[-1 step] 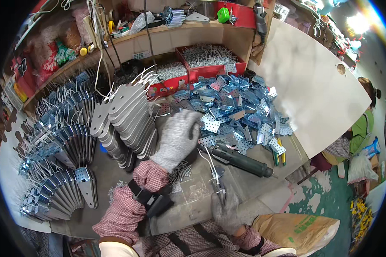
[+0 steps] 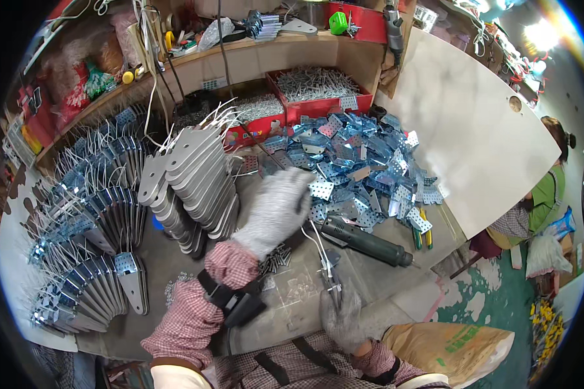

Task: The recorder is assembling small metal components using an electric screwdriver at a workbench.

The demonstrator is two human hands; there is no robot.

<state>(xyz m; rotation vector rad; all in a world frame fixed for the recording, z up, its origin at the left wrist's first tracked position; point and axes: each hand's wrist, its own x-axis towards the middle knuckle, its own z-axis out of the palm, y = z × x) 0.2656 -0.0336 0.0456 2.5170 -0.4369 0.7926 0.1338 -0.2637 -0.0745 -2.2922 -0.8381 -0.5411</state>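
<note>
My left hand (image 2: 276,206), in a grey glove, hovers over the bench at the left edge of the pile of blue-tinted perforated metal brackets (image 2: 353,162). Motion smears its fingers, so their grip is unclear. Low on the right, my gloved right hand (image 2: 344,321) is closed on a narrow metal plate with two white wires (image 2: 331,280), seen nearly edge-on. The wires stick up from its top. A dark green power screwdriver (image 2: 366,241) lies just beyond that plate. Under my left wrist, loose screws (image 2: 277,258) lie partly covered.
Stacked grey metal plates (image 2: 198,175) with wires stand left of my left hand. Rows of plates with brackets (image 2: 91,285) fill the far left. Behind are red trays of screws (image 2: 318,87). Pliers (image 2: 425,230) lie right; a brown paper bag (image 2: 448,350) sits near my right arm.
My left hand has shifted slightly to the right, toward the bracket pile. My right hand and the plate it holds look almost unmoved.
</note>
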